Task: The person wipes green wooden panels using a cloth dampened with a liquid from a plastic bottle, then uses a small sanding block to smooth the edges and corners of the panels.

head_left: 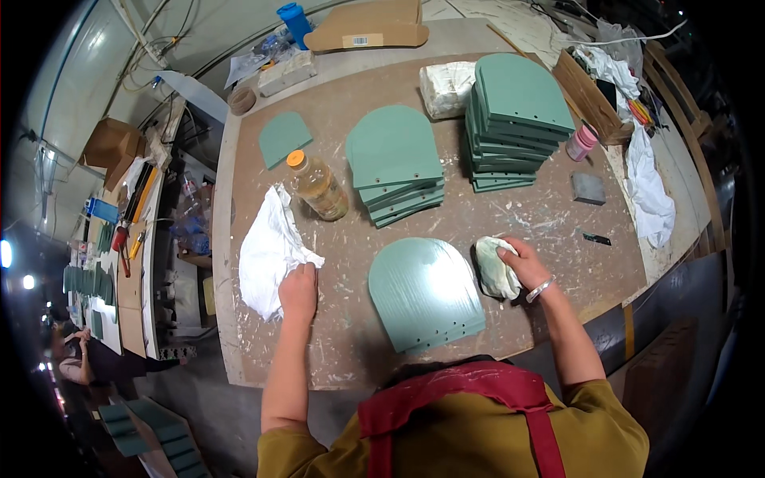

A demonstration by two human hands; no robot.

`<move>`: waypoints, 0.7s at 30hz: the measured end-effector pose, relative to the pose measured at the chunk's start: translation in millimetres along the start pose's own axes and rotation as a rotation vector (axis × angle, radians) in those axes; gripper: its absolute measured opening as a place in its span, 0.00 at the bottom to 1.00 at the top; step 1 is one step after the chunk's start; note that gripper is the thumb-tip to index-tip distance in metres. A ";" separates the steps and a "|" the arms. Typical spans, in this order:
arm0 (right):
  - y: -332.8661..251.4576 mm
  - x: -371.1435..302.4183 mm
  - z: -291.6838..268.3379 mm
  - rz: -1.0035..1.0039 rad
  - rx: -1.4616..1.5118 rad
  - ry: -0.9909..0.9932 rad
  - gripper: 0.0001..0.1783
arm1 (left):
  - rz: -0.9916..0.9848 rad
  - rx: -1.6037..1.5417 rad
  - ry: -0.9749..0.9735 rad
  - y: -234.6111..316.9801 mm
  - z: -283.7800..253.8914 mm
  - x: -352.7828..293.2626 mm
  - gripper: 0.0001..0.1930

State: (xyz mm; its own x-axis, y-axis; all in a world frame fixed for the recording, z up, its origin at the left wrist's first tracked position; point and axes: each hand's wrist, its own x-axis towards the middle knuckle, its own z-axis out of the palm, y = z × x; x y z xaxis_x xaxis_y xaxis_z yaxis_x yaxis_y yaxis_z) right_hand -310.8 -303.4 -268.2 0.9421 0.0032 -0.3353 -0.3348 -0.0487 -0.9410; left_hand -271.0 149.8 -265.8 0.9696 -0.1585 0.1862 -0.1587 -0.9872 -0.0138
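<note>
A green arch-shaped board (425,292) lies flat on the worktable (343,342) in front of me, its surface shiny. My right hand (522,263) grips a crumpled whitish rag (494,267) just off the board's right edge. To the left, my left hand (299,291) rests on a white cloth (269,251) spread on the table. A plastic bottle of amber liquid with an orange cap (319,187) stands behind the cloth.
Two stacks of green arch boards stand behind, a low stack (396,163) and a tall stack (514,119). A single small board (284,137), a tape roll (242,100), a pink bottle (581,143), a grey block (588,188) and a wrapped white bundle (446,86) lie around. A cluttered bench (119,239) runs at left.
</note>
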 end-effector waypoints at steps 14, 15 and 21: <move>-142.9 -10.8 121.2 -0.470 -0.695 -0.305 0.16 | -0.594 -1.935 0.517 -150.0 -99.9 3.8 0.05; -141.6 -1.2 145.0 -0.559 -0.771 -0.361 0.17 | -0.635 -2.037 0.540 -164.7 -93.1 -0.8 0.05; -121.3 87.8 276.9 -0.729 -0.862 -0.429 0.30 | -0.606 -1.255 0.440 -141.7 -86.1 -8.7 0.06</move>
State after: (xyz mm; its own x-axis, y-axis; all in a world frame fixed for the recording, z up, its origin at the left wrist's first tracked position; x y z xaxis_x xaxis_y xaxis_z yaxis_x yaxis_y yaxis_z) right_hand -192.8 -20.6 -195.8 0.7664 0.6308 0.1210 0.5498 -0.5469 -0.6313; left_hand -272.9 292.4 -180.9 0.8480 0.5128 0.1341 -0.0336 -0.2006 0.9791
